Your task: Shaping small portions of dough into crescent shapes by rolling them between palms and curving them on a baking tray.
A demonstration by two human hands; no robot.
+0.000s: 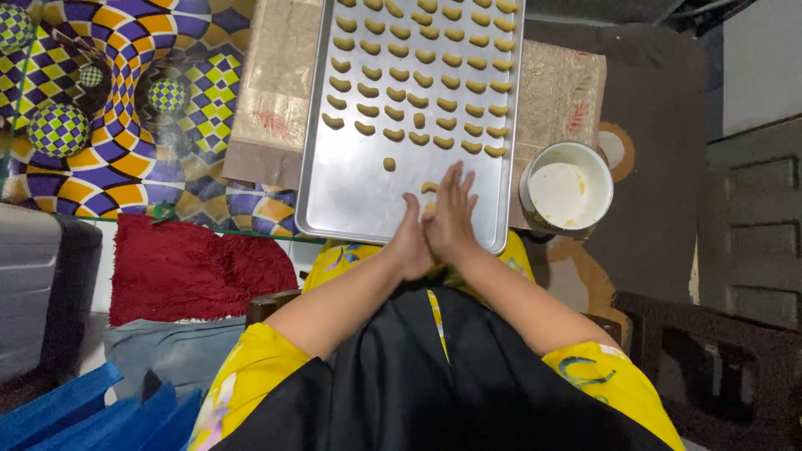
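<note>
Both hands met palm to palm over the near edge of the tray [342, 184], fingers straight and pointing away from the body. Left hand [411, 242] lay flat against right hand [451, 219], the right one reaching a little farther up. Whether anything sat pressed between the palms I could not tell; no dough showed there. Neither hand was curled around anything.

Just beyond the fingertips, a small piece of dough [428, 187] lay on the tray, partly hidden by the fingers. A little farther up sat a single round lump [389, 164], apart from the rest. Past that, rows of curved dough pieces [426, 79] filled the far half of the metal tray, set in fairly even lines running to its top edge. The near left part of the tray was bare metal.

The tray rested on a beige patterned cloth [267, 108]. To the right, just beside the tray's near corner, stood a white bowl [568, 194] with yellowish smears inside. On the left lay a mat [125, 125] with purple, yellow and orange checks, and nearer to the person a red rug [192, 267]. Yellow sleeves and a black lap filled the bottom of the view.
</note>
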